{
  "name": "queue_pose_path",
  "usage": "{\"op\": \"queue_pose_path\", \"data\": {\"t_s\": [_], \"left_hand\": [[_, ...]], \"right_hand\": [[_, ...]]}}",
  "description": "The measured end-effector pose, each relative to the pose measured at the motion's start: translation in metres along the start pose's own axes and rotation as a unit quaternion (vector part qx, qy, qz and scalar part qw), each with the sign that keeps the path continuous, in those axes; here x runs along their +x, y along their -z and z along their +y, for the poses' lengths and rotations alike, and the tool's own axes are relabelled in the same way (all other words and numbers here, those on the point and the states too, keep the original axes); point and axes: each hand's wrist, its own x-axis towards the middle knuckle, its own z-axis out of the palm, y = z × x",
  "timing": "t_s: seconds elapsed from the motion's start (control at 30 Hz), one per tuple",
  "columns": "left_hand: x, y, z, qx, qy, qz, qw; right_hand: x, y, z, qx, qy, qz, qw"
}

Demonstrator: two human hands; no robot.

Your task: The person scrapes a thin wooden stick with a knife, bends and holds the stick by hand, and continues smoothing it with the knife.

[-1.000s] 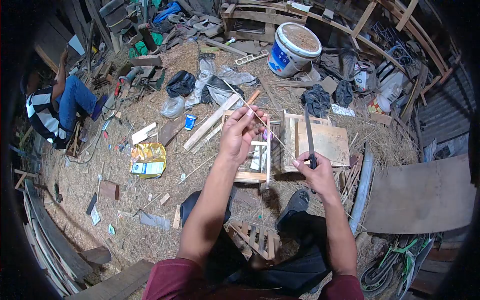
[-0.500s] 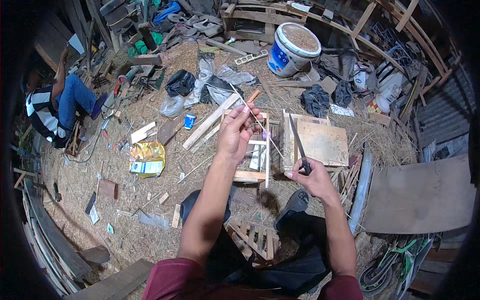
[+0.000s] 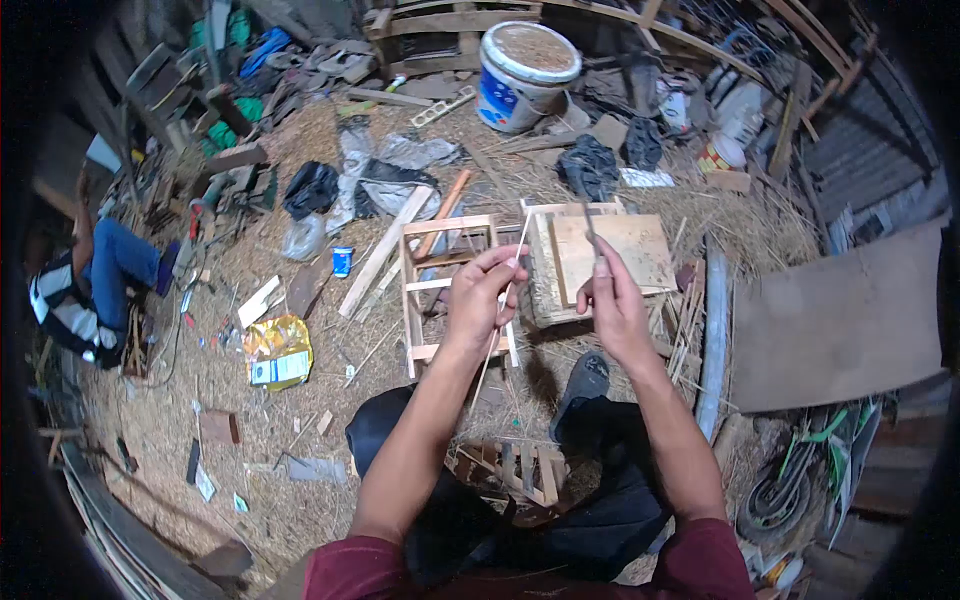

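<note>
- Person (image 3: pixel 80 285): seated at the far left, in blue jeans.
- Yellow bag (image 3: pixel 278 352): on the ground to the left; its contents cannot be made out.
- Clear bag (image 3: pixel 303 238): farther off, just beside a black bag (image 3: pixel 312 190); what either holds I cannot tell.
- Blue cup (image 3: pixel 342 262): right of the yellow bag; its contents are too small to tell.
- Frame (image 3: pixel 430 284): wooden, with open slats, just left of the left hand and partly behind it.
- Left hand (image 3: pixel 485 300): thumb and fingers together, clamped on the stick.
- Stick (image 3: pixel 521 238): thin and pale, passing through the left grip; one end rises to the far side, the other slants down, near and left.
- Bucket (image 3: pixel 512 100): white and blue, on the far side, filled with brown loose matter almost to its rim.
- Knife (image 3: pixel 589 225): blurred, its blade pointing far, apart from the stick.
- Right hand (image 3: pixel 618 300): closed on the knife.
- Board (image 3: pixel 635 245): flat, just beyond the right hand.
- Pipe (image 3: pixel 713 335): grey, right of the board.
</note>
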Motion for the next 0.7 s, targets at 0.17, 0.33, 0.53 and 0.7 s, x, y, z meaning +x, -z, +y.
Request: {"op": "queue_pose_path", "data": {"t_s": [0.17, 0.33, 0.53, 0.7], "left_hand": [[0.000, -0.005, -0.005, 0.030, 0.026, -0.001, 0.999], [-0.012, -0.012, -0.003, 0.003, 0.079, -0.030, 0.996], [-0.010, -0.005, -0.005, -0.066, 0.114, -0.075, 0.988], [-0.008, -0.006, -0.005, -0.089, 0.130, -0.082, 0.984]], "right_hand": [[-0.009, -0.001, -0.023, -0.157, 0.081, -0.091, 0.980], [-0.005, -0.009, -0.006, -0.229, 0.194, -0.085, 0.950], [-0.001, -0.003, -0.004, -0.287, 0.205, -0.071, 0.933], [0.013, 0.006, 0.005, -0.322, 0.222, -0.055, 0.919]]}}
